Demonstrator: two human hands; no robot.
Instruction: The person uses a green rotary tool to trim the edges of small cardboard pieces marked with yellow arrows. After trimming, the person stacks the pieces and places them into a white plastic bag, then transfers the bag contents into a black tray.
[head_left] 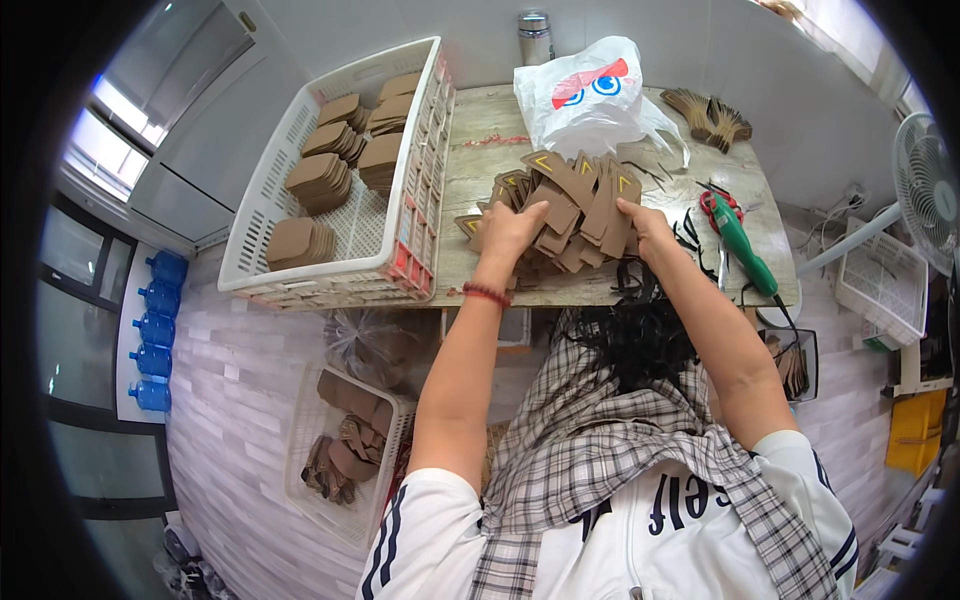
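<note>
A loose heap of flat brown cut pieces [574,212], several with yellow angled marks, lies near the front edge of the wooden table. My left hand [513,232] is closed on the heap's left side, its thumb over the top; its other fingers are partly hidden by pieces. At the opposite side my right hand [649,226] grips the right-hand pieces, thumb on top. The pieces fan out at different angles between my hands. Black strips [640,330] hang over the table edge and lie in my lap below the right hand.
Left on the table, a white crate [412,170] holds stacked brown pieces. A white plastic bag [580,110], a steel flask [535,38] and a fanned brown bundle [708,118] stand farther back. Right lies a green corded power tool [740,240]; a fan [925,185] is beyond. Another crate [300,470] sits below.
</note>
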